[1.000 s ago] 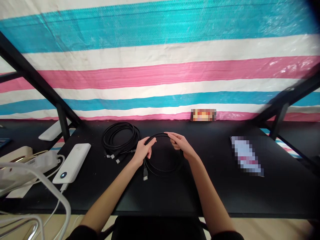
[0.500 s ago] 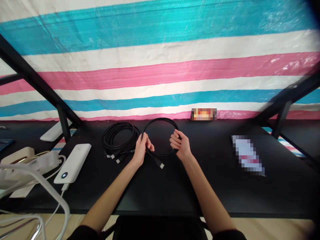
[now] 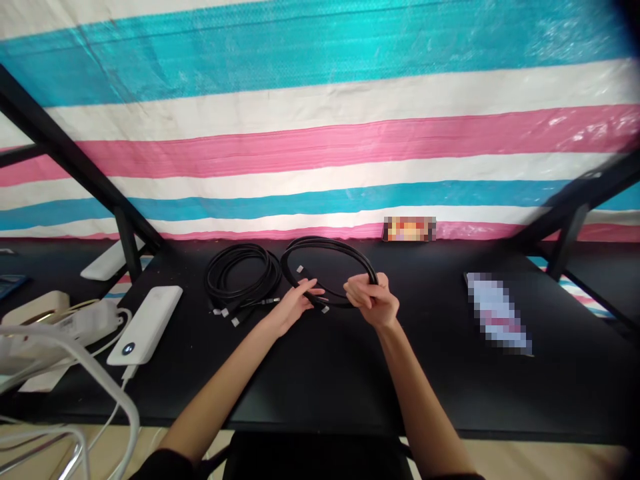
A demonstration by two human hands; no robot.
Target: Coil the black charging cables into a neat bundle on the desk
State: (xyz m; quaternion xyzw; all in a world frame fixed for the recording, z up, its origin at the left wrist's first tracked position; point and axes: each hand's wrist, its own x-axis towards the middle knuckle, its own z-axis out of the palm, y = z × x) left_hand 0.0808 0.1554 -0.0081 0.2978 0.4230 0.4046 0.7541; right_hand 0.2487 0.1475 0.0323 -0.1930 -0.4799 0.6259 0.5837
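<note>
Now right hand (image 3: 373,299) fisted around bundled strands of the black cable (image 3: 330,241), left hand (image 3: 294,309) loosened, fingers splayed.
Since the last frames: right fist moved outward, loop stretched wider; left grip went from pinching to spread at the near-left strands, contact there can't tell; a second plug (image 3: 300,269) now shows inside the loop, other plug (image 3: 325,309) just past left fingertips. Looks like the bundle is mainly in the right grip now, so coiling seems largely gathered. Cable is smooth, rubbery, springy-looking, oval loop, above the mid desk (image 3: 320,380), right beside a finished-looking coil (image 3: 213,283), round, same black, pale metal tips. Further out: matte black desk, glossy white slab power bank (image 3: 146,327), blurred-out packet (image 3: 499,313), crinkly striped woven plastic sheet (image 3: 320,143) behind.
</note>
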